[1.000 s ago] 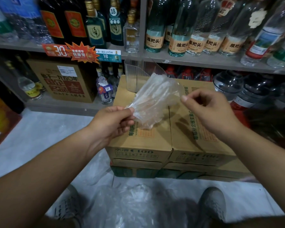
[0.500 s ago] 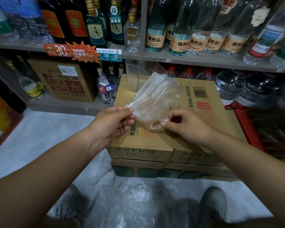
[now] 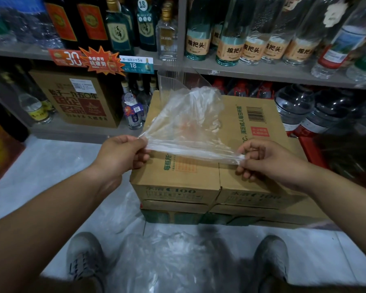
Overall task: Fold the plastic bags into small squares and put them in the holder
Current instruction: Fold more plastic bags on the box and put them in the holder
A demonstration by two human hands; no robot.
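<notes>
A clear plastic bag (image 3: 190, 123) is stretched in the air above the cardboard boxes (image 3: 178, 187). My left hand (image 3: 120, 155) pinches its near left corner and my right hand (image 3: 268, 161) pinches its near right corner, so the near edge is pulled taut between them. The far part of the bag stands up, crumpled. Behind it, at the back of the box top, stands a clear plastic holder (image 3: 171, 81); the bag hides its lower part. A heap of more clear bags (image 3: 167, 256) lies on the floor between my shoes.
The boxes are stacked in front of a shop shelf (image 3: 262, 70) full of glass bottles. A brown carton (image 3: 78, 98) and small bottles sit on the lower shelf at left. Large water bottles (image 3: 294, 104) stand at right. My shoes (image 3: 85, 256) rest on the pale floor.
My right hand dropped from the bag's upper right to its lower edge, took hold there and drew to the right. The bag went from a bunched strip to a spread sheet with a taut near edge.
</notes>
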